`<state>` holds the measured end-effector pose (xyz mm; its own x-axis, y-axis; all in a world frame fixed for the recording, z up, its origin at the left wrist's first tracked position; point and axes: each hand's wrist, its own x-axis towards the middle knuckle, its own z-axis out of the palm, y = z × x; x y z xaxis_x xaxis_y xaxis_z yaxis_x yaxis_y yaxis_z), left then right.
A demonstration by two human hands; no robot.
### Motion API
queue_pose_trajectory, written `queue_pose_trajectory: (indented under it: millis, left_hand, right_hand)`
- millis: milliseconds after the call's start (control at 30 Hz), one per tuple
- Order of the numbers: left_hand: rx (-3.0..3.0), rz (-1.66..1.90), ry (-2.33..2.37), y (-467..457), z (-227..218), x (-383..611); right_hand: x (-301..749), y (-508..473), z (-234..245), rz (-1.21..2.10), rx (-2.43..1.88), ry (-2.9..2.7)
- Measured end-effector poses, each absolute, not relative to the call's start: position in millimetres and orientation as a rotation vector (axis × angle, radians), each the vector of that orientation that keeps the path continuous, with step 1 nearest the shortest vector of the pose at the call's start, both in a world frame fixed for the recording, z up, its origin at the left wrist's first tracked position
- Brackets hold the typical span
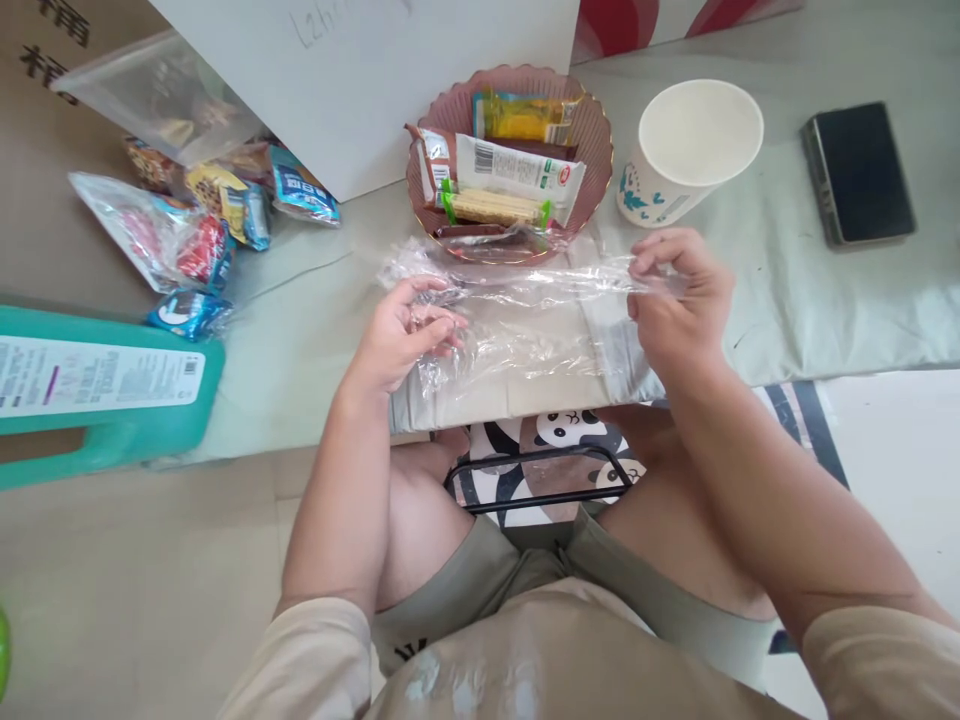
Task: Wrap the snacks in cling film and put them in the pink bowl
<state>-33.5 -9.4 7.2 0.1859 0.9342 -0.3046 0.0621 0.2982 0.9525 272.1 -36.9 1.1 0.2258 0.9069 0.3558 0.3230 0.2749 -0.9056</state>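
Note:
A clear, crinkled plastic bag (pixel 525 345) stretches between my two hands, above the front of the covered table. At its right end, my right hand (pixel 682 295) pinches the film between thumb and fingers. My left hand (pixel 412 335) has its fingers curled at the bunched left end, where the film shows around the fingertips. Just beyond the bag stands a pink ribbed bowl (pixel 600 150) with a gold rim, holding several wrapped snacks (pixel 517 165). Behind my right hand is a white paper cup (pixel 686 150) with blue leaf prints.
A dark phone-like device (pixel 859 175) lies at the right. On the left are several snack packets (pixel 225 200), a clear bag (pixel 180 100) and a teal container (pixel 150 430) with a label. A white panel (pixel 360 90) stands behind the bowl. A black metal bar (pixel 540 460) shows below the table edge.

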Motion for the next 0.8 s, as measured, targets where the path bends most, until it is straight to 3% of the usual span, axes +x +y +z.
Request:
queue_pose_trajectory:
  millis: [167, 567, 800]
  left_hand:
    - [1.09, 0.939, 1.268, -11, 8, -34]
    - [0.961, 0.748, 1.264, -6, 12, -37]
    - [1.008, 0.654, 1.315, -10, 26, -33]
  right_hand:
    - [272, -37, 3, 0.495, -1.344, -1.281]
    - [269, -49, 10, 0.673, -1.268, -1.442]
    - [275, -46, 1, 0.576, -1.295, -1.575]
